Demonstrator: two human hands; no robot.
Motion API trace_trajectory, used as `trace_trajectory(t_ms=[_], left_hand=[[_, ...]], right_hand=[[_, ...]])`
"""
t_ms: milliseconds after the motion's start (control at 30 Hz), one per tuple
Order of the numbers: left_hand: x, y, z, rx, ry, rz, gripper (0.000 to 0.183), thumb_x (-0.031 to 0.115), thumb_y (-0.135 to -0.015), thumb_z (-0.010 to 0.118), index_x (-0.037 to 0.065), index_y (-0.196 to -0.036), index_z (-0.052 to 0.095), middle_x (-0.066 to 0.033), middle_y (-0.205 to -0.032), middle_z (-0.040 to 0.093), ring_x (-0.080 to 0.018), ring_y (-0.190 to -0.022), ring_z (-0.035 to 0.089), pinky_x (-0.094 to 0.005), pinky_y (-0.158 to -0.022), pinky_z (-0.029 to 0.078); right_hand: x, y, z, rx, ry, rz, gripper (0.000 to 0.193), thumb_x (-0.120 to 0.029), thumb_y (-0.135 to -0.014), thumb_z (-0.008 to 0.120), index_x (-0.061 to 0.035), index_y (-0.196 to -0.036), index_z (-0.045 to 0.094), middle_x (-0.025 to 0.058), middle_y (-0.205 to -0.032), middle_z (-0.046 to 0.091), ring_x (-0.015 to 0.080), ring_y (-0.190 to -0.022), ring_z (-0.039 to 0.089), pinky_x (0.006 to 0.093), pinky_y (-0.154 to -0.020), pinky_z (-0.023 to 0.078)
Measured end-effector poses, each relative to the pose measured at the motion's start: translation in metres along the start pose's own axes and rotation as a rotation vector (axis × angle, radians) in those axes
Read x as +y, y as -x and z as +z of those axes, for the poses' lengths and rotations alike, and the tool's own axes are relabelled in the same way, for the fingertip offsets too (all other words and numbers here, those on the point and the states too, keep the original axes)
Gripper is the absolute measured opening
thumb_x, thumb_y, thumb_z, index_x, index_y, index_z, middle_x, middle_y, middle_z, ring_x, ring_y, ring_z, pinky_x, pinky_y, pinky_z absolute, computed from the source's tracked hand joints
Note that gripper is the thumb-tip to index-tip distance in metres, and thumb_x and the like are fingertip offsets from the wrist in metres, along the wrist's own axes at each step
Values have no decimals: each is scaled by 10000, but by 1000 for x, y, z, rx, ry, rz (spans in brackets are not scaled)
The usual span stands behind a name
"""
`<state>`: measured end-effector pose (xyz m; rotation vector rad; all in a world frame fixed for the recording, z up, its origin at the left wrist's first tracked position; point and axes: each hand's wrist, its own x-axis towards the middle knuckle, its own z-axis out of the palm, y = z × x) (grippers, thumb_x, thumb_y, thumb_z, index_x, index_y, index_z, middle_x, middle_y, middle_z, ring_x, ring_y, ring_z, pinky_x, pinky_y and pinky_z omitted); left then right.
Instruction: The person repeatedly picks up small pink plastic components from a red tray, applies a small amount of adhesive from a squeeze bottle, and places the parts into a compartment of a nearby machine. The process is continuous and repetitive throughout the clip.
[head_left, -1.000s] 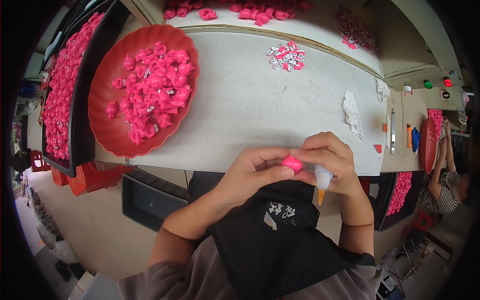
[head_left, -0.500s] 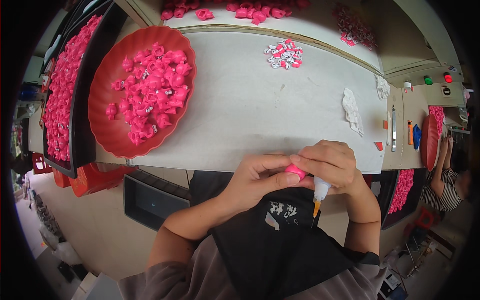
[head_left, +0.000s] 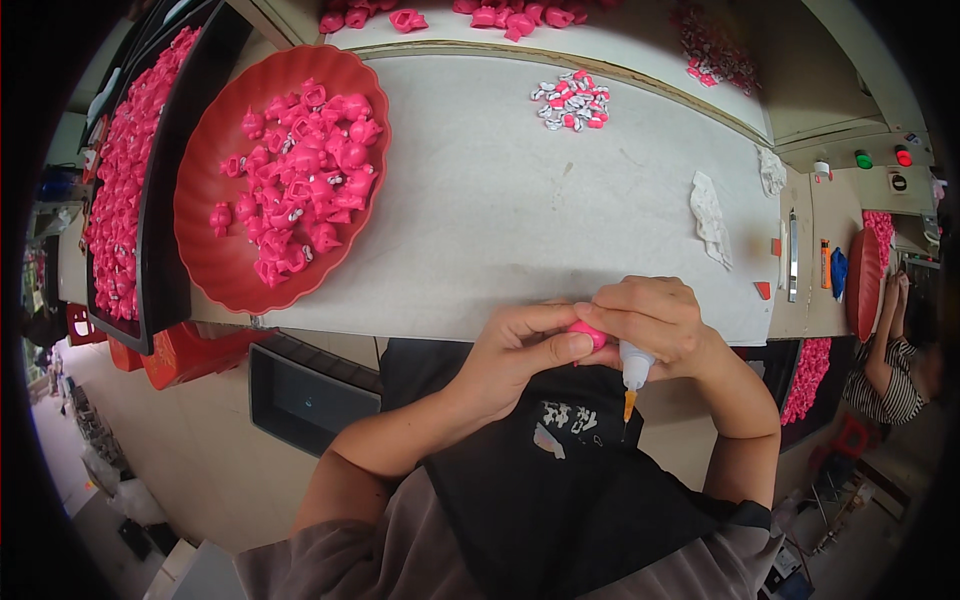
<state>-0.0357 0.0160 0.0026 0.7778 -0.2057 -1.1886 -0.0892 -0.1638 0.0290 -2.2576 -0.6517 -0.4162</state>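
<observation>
Over the front edge of the table, my left hand pinches a small pink plastic part between thumb and fingers. My right hand closes around a white glue bottle with an amber needle tip pointing down. The fingertips of that same hand also touch the pink part. Most of the bottle is hidden in the palm. To the left stands a red scalloped bowl with many pink figure parts in it. Far back on the table lies a pile of small pink-and-silver pieces.
A black tray of pink parts stands at the far left. Crumpled white tissue lies at the right of the white table. A shelf at the back holds more parts. A co-worker's arms show at the far right.
The view has shifted slightly. Both hands stay together on the pink part, with the glue bottle still in the right hand, its needle pointing down.
</observation>
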Motion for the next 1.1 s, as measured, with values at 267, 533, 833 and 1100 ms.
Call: trace_trajectory(t_ms=[267, 533, 833, 1100], left_hand=[[-3, 0, -1, 22, 36, -5, 245, 90, -844, 553, -27, -1057, 588, -89, -960, 614, -143, -908, 579, -266, -838, 440], [-6, 3, -4, 5, 40, 13, 254, 101, -856, 541, -25, -1073, 579, -95, -987, 612, -139, -909, 580, -251, -836, 438], [8, -6, -10, -13, -525, 380, 237, 90, -798, 624, -20, -1005, 592, -77, -909, 602, -147, -846, 571, -263, -761, 439], [9, -4, -16, 6, -547, 407, 244, 92, -786, 630, 2, -1008, 587, -99, -974, 593, -227, -897, 570, -273, -813, 418]], right_hand=[[2, 0, 5, 3, -7, 9, 372, -168, -592, 749, 10, -888, 612, 87, -778, 568, 202, -604, 579, 262, -476, 462], [1, 1, 7, -20, -5, 20, 370, -167, -598, 747, 9, -893, 609, 88, -778, 562, 200, -594, 570, 262, -472, 454], [3, 4, 18, 197, -117, 118, 383, -69, -608, 750, -59, -976, 643, 79, -906, 552, 151, -691, 578, 247, -546, 478], [1, 3, 28, 285, -65, 120, 378, -56, -622, 742, -68, -988, 647, 88, -922, 554, 158, -731, 584, 237, -579, 500]])
